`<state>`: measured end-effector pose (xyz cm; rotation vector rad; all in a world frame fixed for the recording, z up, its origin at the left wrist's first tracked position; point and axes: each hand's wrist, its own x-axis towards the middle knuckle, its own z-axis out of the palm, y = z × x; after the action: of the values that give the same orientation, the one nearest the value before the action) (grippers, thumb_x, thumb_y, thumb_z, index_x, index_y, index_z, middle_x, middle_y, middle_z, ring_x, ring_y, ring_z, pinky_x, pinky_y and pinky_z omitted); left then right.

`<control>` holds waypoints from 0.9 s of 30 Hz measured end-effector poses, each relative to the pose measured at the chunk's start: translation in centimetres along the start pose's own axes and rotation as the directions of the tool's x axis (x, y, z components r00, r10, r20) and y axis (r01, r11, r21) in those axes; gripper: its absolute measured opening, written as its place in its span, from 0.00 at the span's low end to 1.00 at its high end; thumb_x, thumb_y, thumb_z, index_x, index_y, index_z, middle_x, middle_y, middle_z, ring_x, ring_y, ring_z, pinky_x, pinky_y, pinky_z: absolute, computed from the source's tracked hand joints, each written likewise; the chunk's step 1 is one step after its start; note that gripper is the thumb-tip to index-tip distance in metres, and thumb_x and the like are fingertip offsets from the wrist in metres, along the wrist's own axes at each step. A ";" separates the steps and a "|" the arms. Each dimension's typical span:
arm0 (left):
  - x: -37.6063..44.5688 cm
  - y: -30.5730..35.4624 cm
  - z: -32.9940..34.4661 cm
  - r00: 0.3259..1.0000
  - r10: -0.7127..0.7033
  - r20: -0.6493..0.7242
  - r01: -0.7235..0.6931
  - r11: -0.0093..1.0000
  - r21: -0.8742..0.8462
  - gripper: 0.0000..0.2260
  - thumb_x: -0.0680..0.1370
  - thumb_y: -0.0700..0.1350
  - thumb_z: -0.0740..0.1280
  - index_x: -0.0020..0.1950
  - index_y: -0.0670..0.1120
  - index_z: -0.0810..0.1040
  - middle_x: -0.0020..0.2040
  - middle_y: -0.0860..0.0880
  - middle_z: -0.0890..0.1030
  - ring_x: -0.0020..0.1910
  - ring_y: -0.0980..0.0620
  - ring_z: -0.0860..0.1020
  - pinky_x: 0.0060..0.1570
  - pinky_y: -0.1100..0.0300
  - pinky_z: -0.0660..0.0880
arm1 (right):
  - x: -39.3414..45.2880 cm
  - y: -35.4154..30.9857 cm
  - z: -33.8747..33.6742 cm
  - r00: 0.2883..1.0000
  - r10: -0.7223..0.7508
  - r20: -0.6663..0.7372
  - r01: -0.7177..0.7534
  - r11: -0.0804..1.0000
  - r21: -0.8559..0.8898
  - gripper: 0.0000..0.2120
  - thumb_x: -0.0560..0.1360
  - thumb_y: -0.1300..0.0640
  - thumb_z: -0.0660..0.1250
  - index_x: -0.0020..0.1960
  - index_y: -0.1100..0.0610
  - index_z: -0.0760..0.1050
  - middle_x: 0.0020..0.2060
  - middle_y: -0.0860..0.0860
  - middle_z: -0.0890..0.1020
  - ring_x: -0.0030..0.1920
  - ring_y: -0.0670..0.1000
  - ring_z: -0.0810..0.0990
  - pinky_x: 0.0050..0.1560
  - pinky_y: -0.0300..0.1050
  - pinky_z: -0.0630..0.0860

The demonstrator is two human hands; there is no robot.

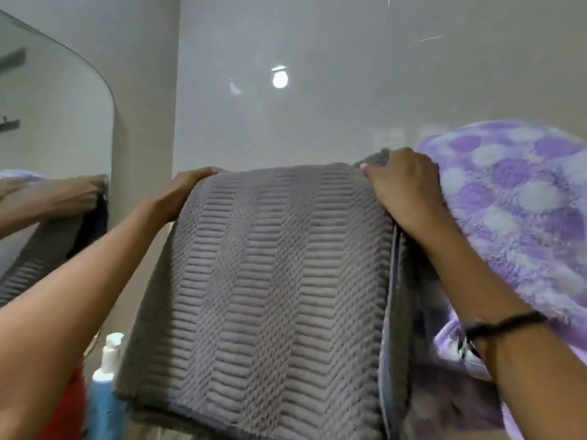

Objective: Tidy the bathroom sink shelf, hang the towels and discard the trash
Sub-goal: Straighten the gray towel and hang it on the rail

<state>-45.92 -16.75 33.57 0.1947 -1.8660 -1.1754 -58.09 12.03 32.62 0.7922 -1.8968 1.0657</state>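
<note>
Head view, looking up at a pale glossy wall: a grey ribbed towel (270, 281) is draped over a support that is hidden beneath it, its front panel hanging down the middle of the frame. The top fold is gripped at both corners: the left hand (181, 195) is closed over the left corner, and the right hand (403, 185) is closed over the right corner, fingers curled onto the cloth. A purple towel with pale dots (514, 211) is seen just beside the grey one on the right, touching the right forearm. A black wristband (505, 323) is worn on the right wrist. At lower left, a white-capped blue bottle (106, 389) is partly covered by the grey towel's edge. A mirror (47, 122) on the left reflects a hand and the towel
</note>
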 end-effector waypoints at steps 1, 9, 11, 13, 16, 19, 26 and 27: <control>-0.1 -0.8 -0.4 1.000 -0.002 0.005 0.002 1.000 0.009 0.13 0.79 0.45 0.58 0.59 0.45 0.78 0.51 0.49 0.81 0.49 0.53 0.79 0.49 0.64 0.76 | -0.7 0.2 0.0 1.000 -0.021 -0.014 0.021 1.000 -0.020 0.21 0.76 0.51 0.64 0.52 0.71 0.75 0.54 0.69 0.78 0.56 0.65 0.75 0.53 0.50 0.69; -1.9 -3.0 -0.8 0.844 0.158 -0.513 0.026 0.942 0.335 0.10 0.72 0.46 0.69 0.51 0.45 0.75 0.45 0.47 0.82 0.46 0.47 0.79 0.45 0.54 0.78 | -5.2 0.3 0.0 0.985 -0.121 -0.121 0.082 0.954 -0.287 0.18 0.77 0.54 0.63 0.59 0.66 0.68 0.57 0.63 0.71 0.52 0.60 0.74 0.50 0.50 0.72; -2.2 -2.1 -0.5 0.760 0.423 -0.493 0.062 0.708 0.703 0.14 0.73 0.47 0.67 0.57 0.46 0.72 0.57 0.42 0.75 0.55 0.41 0.75 0.52 0.48 0.74 | -5.3 -0.6 0.4 0.966 -0.176 -0.187 0.087 0.909 -0.409 0.22 0.74 0.58 0.67 0.62 0.64 0.62 0.59 0.62 0.68 0.52 0.59 0.73 0.47 0.50 0.74; -2.4 -0.8 1.0 0.717 0.604 -0.347 -0.085 0.570 0.817 0.11 0.75 0.48 0.64 0.57 0.48 0.72 0.59 0.42 0.73 0.58 0.42 0.72 0.49 0.51 0.70 | -4.8 -1.8 1.2 0.927 -0.329 -0.177 0.224 0.869 -0.442 0.24 0.73 0.57 0.67 0.64 0.62 0.62 0.59 0.60 0.68 0.54 0.58 0.70 0.49 0.51 0.73; -2.4 0.0 4.3 0.803 0.593 -0.061 -0.320 0.516 0.795 0.16 0.78 0.57 0.54 0.55 0.51 0.75 0.55 0.46 0.80 0.50 0.49 0.75 0.48 0.54 0.68 | -3.1 -3.2 3.4 0.925 -0.379 -0.001 0.351 0.859 -0.372 0.22 0.79 0.46 0.56 0.65 0.60 0.65 0.61 0.58 0.70 0.59 0.57 0.69 0.57 0.53 0.68; -1.3 -0.9 5.5 0.880 0.470 0.070 -0.298 0.431 0.852 0.25 0.78 0.62 0.46 0.59 0.50 0.76 0.57 0.45 0.81 0.53 0.46 0.78 0.62 0.45 0.64 | -1.1 -3.0 5.1 0.925 -0.351 0.147 0.381 0.834 -0.399 0.28 0.79 0.40 0.45 0.55 0.59 0.74 0.48 0.57 0.79 0.46 0.55 0.75 0.53 0.50 0.68; 2.6 1.2 5.2 0.975 0.114 0.192 -0.223 0.491 0.842 0.22 0.80 0.58 0.46 0.61 0.52 0.76 0.61 0.41 0.77 0.59 0.43 0.75 0.60 0.49 0.65 | 3.7 -2.1 5.8 0.926 -0.220 0.308 0.315 0.899 -0.305 0.31 0.76 0.34 0.47 0.44 0.57 0.78 0.47 0.56 0.82 0.40 0.55 0.76 0.42 0.45 0.67; 2.5 0.5 5.3 0.966 0.228 0.126 -0.226 0.489 0.842 0.25 0.79 0.60 0.47 0.49 0.48 0.79 0.48 0.41 0.81 0.48 0.43 0.77 0.52 0.51 0.68 | 3.0 -2.0 6.4 0.941 -0.292 0.174 0.335 0.884 -0.326 0.31 0.76 0.35 0.48 0.33 0.58 0.74 0.34 0.56 0.80 0.30 0.53 0.71 0.33 0.42 0.63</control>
<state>-51.25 -14.42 34.64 0.4725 -2.2453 0.0426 -60.12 5.13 33.95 0.9285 -1.9018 0.4686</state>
